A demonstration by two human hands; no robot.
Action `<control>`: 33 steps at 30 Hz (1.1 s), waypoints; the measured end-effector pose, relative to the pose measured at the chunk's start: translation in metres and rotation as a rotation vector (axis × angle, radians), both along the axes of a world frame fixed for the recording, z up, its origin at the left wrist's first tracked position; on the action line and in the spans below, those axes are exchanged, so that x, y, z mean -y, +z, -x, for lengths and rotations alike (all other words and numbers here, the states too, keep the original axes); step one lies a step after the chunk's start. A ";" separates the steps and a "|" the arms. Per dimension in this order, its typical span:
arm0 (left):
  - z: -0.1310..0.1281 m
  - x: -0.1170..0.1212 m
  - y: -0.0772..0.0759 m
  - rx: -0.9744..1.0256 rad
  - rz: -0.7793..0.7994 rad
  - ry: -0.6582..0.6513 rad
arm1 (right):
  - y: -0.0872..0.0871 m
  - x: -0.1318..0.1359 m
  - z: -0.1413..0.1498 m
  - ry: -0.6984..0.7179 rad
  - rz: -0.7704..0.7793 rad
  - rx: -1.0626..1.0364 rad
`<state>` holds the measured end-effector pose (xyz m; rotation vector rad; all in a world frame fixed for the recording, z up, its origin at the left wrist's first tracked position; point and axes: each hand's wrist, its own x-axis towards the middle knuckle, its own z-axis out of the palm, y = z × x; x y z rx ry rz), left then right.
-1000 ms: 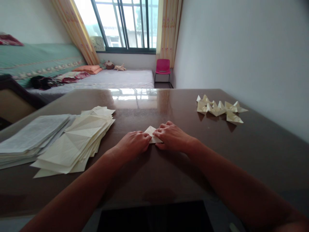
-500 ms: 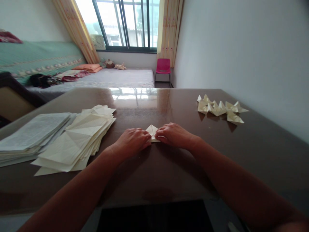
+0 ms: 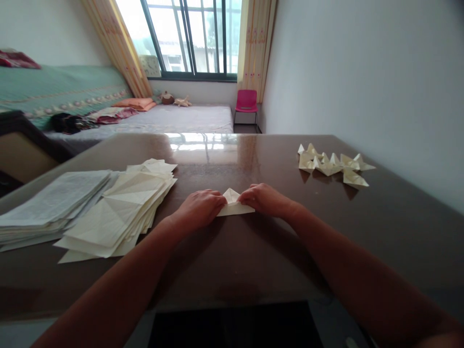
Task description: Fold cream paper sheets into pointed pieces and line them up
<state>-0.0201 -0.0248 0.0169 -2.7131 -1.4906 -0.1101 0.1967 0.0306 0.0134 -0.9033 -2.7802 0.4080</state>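
A small cream sheet of folded paper [image 3: 235, 209] lies on the table in front of me, with a pointed peak at its far side and a straight strip along its near edge. My left hand [image 3: 203, 205] grips its left side, fingers bent and pressed together. On the other side my right hand [image 3: 264, 199] pinches the paper between thumb and fingers. Fingertips cover part of both sides of the fold. Left of my hands is a fanned stack of creased cream sheets [image 3: 119, 208].
A pile of printed papers [image 3: 54, 198] lies at the far left of the brown glossy table [image 3: 232, 261]. Several folded paper pieces [image 3: 329, 164] stand at the right, near the wall. Beyond the table are a bed [image 3: 188, 118] and a pink chair [image 3: 246, 101].
My hands have moved slightly apart, the right one shifting to the right. More of the folded paper's near strip now shows, standing out wider below my fingers. The stacks have not moved.
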 end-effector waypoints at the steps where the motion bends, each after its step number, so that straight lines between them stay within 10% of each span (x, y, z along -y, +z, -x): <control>1: 0.002 -0.002 0.000 0.027 0.023 0.016 | -0.002 -0.003 -0.001 -0.035 0.057 -0.039; 8: 0.012 -0.017 -0.010 0.277 0.172 0.187 | -0.016 -0.023 -0.009 -0.124 0.424 -0.214; 26: 0.012 -0.024 -0.021 0.278 0.133 0.278 | -0.018 -0.011 0.006 -0.294 -0.016 0.126; 33: 0.031 -0.030 -0.015 0.485 0.377 0.159 | -0.016 -0.010 0.006 -0.290 -0.006 0.155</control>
